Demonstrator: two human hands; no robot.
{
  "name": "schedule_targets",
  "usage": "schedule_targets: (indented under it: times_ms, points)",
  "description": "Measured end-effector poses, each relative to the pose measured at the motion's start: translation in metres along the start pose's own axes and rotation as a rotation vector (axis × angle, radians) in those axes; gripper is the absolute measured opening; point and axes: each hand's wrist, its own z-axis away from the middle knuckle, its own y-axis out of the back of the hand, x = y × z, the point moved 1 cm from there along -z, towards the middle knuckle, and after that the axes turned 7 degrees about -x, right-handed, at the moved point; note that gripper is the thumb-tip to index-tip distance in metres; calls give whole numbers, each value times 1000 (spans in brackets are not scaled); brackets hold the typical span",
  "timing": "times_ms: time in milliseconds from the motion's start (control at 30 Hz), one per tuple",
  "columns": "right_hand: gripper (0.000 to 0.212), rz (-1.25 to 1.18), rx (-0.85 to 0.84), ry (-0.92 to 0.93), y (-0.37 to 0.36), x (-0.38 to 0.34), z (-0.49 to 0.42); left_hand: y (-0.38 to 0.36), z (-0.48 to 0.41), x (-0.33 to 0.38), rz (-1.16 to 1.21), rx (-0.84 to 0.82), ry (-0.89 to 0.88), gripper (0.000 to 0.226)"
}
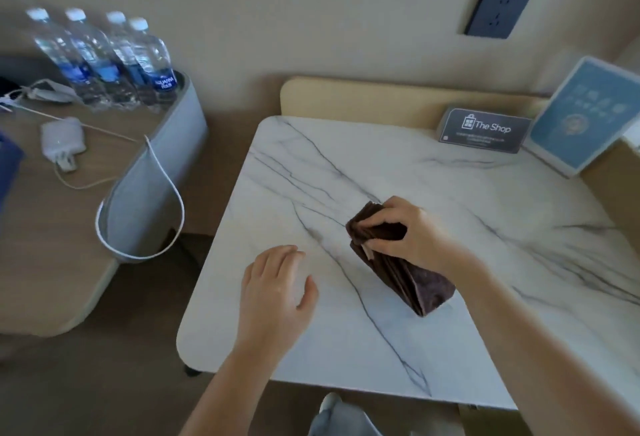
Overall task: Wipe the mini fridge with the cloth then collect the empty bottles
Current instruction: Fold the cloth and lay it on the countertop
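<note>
We seem to be wiping: our right hand (412,231) grips the folded brown cloth (426,283) on the marble counter (311,176), our left hand (277,293) spread open nearby, and next the cloth should sweep across it before we fetch the bottles (104,61) far left.

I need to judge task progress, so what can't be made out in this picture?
Head view:
Mini fridge: none recognisable; whatever lies under the marble top is hidden by it.
Bottles: blurred; full or empty unclear.
Cloth: upper part covered by the right hand.
Shop card: small print unreadable.
</note>
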Motion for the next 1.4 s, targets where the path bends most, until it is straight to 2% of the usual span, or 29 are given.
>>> schedule_targets:
  times_ms: [233, 367, 433, 533, 633, 700, 867, 933, 1133, 1267, 1400]
  points:
    - [27, 240, -371, 163, -2, 4, -113, -2, -46, -24, -42, 37, 124, 30]
    - [26, 267, -567, 218, -27, 3, -153, -3, -54, -41, -71, 63, 142, 28]
    - [27, 282, -638, 216, -41, 4, -163, -4, -57, -49, -77, 64, 138, 29]
    - [33, 285, -644, 172, -50, 10, -166, -8, -62, -57, -70, 31, 117, 29]
    - [42, 176, -587, 87, -40, 17, -155, -13, -70, -59, -42, -28, 55, 36]
    - [43, 84, -456, 46, -27, 23, -141, -17, -77, -58, 2, -42, 7, 33]
    - [31, 22, 300, -52, -21, 42, -82, -32, -89, -46, 44, -8, -148, 30]
    - [30, 97, 428, -44, -34, 43, -58, -40, -87, -41, 33, -15, -209, 34]
    - [48, 310, 393, 8, -83, 43, -35, -70, -77, -42, -34, -146, -248, 47]
    - [55, 333, 371, -14, -91, 45, -44, -80, -82, -52, -69, -122, -307, 40]
    - [48, 361, 434, -1, -84, 52, -60, -84, -99, -57, 41, -64, -260, 43]
